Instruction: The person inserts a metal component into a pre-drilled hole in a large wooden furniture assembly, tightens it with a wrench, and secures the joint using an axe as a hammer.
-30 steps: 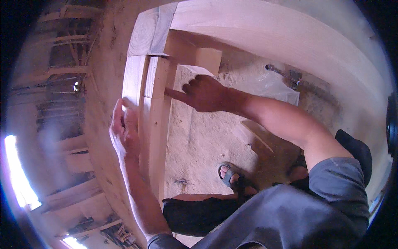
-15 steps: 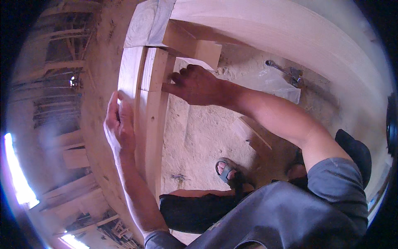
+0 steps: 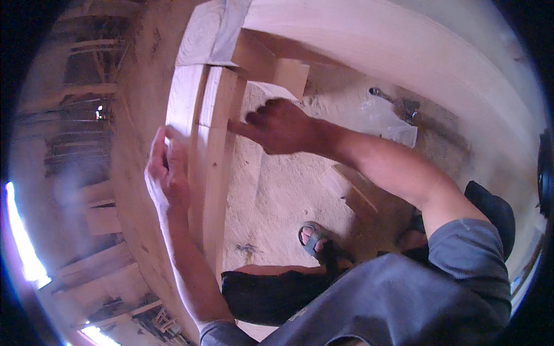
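So the left hand (image 3: 167, 170) is lying along the left edge of a long wooden rail (image 3: 210, 184), about half open with the fingers bent and the fingertips up against the wood, though I can't tell if it's actually gripping or just leaning there. The right hand (image 3: 277, 127) is coming across from the other side and pointing its index finger at the rail's right edge, the tip seeming to meet the wood right around a seam. Its other fingers are curling in toward the palm, and I can't tell if anything's tucked inside them. That seam is marking the near end of a short wood piece (image 3: 218, 97), which is sitting at the far end of the rail along its right edge. A pale strip (image 3: 184, 98) is running beside it on the left edge, with a dark groove showing between the two. Both are butting up to a chunky end block (image 3: 202, 43) with growth rings showing on its face, and a wide board (image 3: 369, 34) is stretching off to the right from there, bending with the lens. A smaller block (image 3: 291, 78) is sitting just below that board. Down on the dusty floor (image 3: 277, 184), a wrench-like tool (image 3: 395, 101) is lying by a clear plastic bag (image 3: 381, 121), a flat wood scrap (image 3: 352, 187) is resting nearer the person, and a sandalled foot (image 3: 314, 237) is standing near it.
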`<state>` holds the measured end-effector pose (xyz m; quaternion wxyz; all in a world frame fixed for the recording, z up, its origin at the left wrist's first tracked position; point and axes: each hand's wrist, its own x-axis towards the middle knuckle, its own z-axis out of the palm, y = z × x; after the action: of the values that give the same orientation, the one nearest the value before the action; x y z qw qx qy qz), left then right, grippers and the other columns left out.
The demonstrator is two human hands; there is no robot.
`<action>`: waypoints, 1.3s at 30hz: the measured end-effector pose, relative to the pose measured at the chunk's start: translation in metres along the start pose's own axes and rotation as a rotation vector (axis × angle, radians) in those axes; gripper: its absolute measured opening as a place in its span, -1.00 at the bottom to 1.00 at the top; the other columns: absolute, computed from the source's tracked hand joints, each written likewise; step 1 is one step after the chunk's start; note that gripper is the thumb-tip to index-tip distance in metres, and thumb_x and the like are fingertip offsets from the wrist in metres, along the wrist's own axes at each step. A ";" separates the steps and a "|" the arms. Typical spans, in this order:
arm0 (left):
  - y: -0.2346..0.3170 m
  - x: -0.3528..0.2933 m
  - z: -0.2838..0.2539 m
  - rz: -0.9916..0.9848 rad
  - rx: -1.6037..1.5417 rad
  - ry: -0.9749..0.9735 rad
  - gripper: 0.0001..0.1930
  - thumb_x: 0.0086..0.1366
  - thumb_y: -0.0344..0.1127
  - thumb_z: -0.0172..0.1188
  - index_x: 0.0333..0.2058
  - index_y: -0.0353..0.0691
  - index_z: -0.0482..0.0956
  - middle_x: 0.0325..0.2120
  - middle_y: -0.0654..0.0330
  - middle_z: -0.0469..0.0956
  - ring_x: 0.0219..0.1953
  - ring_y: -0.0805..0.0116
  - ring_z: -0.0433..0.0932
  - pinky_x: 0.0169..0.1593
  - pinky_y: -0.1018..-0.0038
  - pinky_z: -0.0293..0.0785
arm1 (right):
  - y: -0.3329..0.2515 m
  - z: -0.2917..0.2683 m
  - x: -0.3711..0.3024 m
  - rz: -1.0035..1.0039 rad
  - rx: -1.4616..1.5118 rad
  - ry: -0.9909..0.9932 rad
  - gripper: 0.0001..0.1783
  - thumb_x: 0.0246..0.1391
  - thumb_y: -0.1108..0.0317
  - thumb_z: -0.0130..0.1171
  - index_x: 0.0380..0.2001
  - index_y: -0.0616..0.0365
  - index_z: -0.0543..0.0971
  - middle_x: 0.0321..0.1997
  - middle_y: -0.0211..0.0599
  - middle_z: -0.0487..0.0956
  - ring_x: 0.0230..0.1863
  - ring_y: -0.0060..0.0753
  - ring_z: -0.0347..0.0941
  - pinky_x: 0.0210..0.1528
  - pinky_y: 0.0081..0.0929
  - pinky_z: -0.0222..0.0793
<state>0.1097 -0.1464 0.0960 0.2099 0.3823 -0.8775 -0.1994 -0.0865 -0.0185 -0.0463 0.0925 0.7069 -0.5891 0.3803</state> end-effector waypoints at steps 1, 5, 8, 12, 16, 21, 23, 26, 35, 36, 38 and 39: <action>0.007 0.000 0.003 -0.010 -0.001 -0.010 -0.49 0.43 -0.08 0.07 0.15 -0.39 0.48 -0.54 0.26 0.45 -0.46 0.50 0.41 -0.33 0.53 0.36 | 0.004 0.006 0.009 0.011 -0.060 0.024 -0.22 -0.14 0.41 0.16 0.28 0.03 0.36 -0.51 -0.27 0.50 -0.56 -0.18 0.49 -0.49 -0.22 0.37; -0.002 0.001 -0.004 -0.043 0.031 0.017 -0.49 0.43 -0.09 0.08 0.15 -0.40 0.48 -0.55 0.25 0.44 -0.46 0.50 0.39 -0.33 0.52 0.36 | 0.000 -0.003 0.002 0.114 -0.016 -0.182 -0.29 -0.13 0.42 0.17 0.22 0.01 0.40 -0.46 -0.23 0.54 -0.51 -0.18 0.54 -0.47 -0.21 0.41; 0.011 -0.001 0.001 -0.032 0.017 0.013 -0.51 0.43 -0.12 0.08 0.14 -0.41 0.48 -0.49 0.20 0.48 -0.41 0.45 0.43 -0.28 0.48 0.39 | 0.000 -0.010 0.003 0.114 0.007 -0.135 -0.25 -0.12 0.42 0.18 0.27 -0.05 0.38 -0.46 -0.24 0.55 -0.49 -0.19 0.55 -0.45 -0.21 0.42; 0.017 -0.005 -0.001 0.158 0.226 0.145 -0.62 0.41 -0.27 0.09 0.08 -0.40 0.52 -0.26 0.05 0.61 -0.21 0.26 0.58 -0.11 0.37 0.49 | -0.004 -0.007 0.010 0.110 -0.013 -0.144 -0.19 -0.13 0.43 0.18 0.32 -0.08 0.34 -0.44 -0.24 0.55 -0.44 -0.18 0.56 -0.40 -0.16 0.45; 0.052 -0.027 0.011 0.662 0.265 0.331 -0.76 0.27 -0.54 0.15 -0.09 -0.36 0.59 -0.07 -0.02 0.63 -0.03 0.04 0.61 0.01 0.24 0.55 | 0.014 -0.011 -0.035 0.251 -0.044 -0.307 -0.37 -0.10 0.42 0.18 0.16 0.03 0.48 -0.39 -0.18 0.60 -0.35 -0.13 0.61 -0.33 -0.09 0.49; 0.078 -0.058 0.087 -0.025 -0.328 0.029 -0.72 0.30 -0.52 0.10 -0.02 -0.43 0.55 -0.03 -0.03 0.61 0.06 0.09 0.57 0.16 0.29 0.47 | 0.046 -0.017 -0.096 0.585 -0.104 -1.014 -0.72 -0.14 0.36 0.23 -0.29 0.14 0.71 -0.28 -0.08 0.69 -0.21 -0.05 0.65 -0.27 -0.13 0.56; 0.079 -0.057 0.105 -0.337 -0.612 0.122 -0.71 0.33 -0.51 0.09 0.00 -0.48 0.53 -0.02 -0.04 0.59 0.06 0.13 0.56 0.17 0.33 0.47 | 0.042 -0.020 -0.121 0.710 -0.121 -1.142 -0.76 -0.19 0.34 0.23 -0.39 0.12 0.73 -0.30 -0.13 0.70 -0.23 -0.05 0.65 -0.24 -0.14 0.55; 0.095 -0.048 0.138 -0.601 -1.104 0.402 -0.62 0.41 -0.47 0.02 0.15 -0.52 0.38 0.07 -0.05 0.49 0.10 0.18 0.52 0.16 0.39 0.54 | 0.053 -0.013 -0.211 0.565 0.176 -1.331 -0.72 -0.22 0.30 0.22 -0.36 0.08 0.73 -0.34 -0.17 0.69 -0.28 -0.07 0.63 -0.28 -0.12 0.52; 0.104 0.004 0.177 -0.634 -1.409 1.051 -0.64 0.28 -0.40 0.27 -0.07 -0.57 0.46 -0.15 -0.10 0.60 -0.11 0.18 0.63 -0.09 0.46 0.68 | 0.024 -0.051 -0.214 0.743 0.172 -1.229 -0.75 -0.19 0.34 0.18 -0.41 0.20 0.70 -0.32 0.03 0.68 -0.27 0.06 0.64 -0.20 -0.08 0.53; 0.113 0.009 0.175 -0.682 -1.400 1.124 -0.63 0.26 -0.39 0.29 -0.07 -0.56 0.46 -0.20 -0.09 0.62 -0.16 0.18 0.65 -0.13 0.46 0.69 | 0.031 -0.056 -0.208 0.795 0.123 -1.162 -0.76 -0.16 0.35 0.14 -0.42 0.19 0.70 -0.31 0.02 0.68 -0.27 0.08 0.64 -0.20 -0.06 0.53; 0.136 0.019 0.174 -0.852 -1.371 1.199 -0.64 0.23 -0.38 0.31 -0.11 -0.54 0.49 -0.30 -0.06 0.64 -0.26 0.20 0.67 -0.22 0.47 0.70 | 0.054 -0.069 -0.215 0.929 0.034 -1.001 -0.75 -0.11 0.37 0.09 -0.40 0.17 0.70 -0.28 0.02 0.68 -0.25 0.11 0.63 -0.17 -0.03 0.53; 0.149 0.024 0.169 -0.965 -1.349 1.205 -0.66 0.21 -0.38 0.32 -0.14 -0.53 0.51 -0.35 -0.03 0.65 -0.31 0.22 0.67 -0.25 0.47 0.69 | 0.070 -0.073 -0.223 1.000 -0.006 -0.903 -0.75 -0.10 0.38 0.07 -0.38 0.16 0.70 -0.26 0.02 0.68 -0.23 0.12 0.62 -0.15 -0.02 0.52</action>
<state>-0.0805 -0.0386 0.0369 0.6847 0.5336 -0.0837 -0.4894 -0.1844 0.1735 -0.1625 -0.3484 0.4385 -0.8273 0.0428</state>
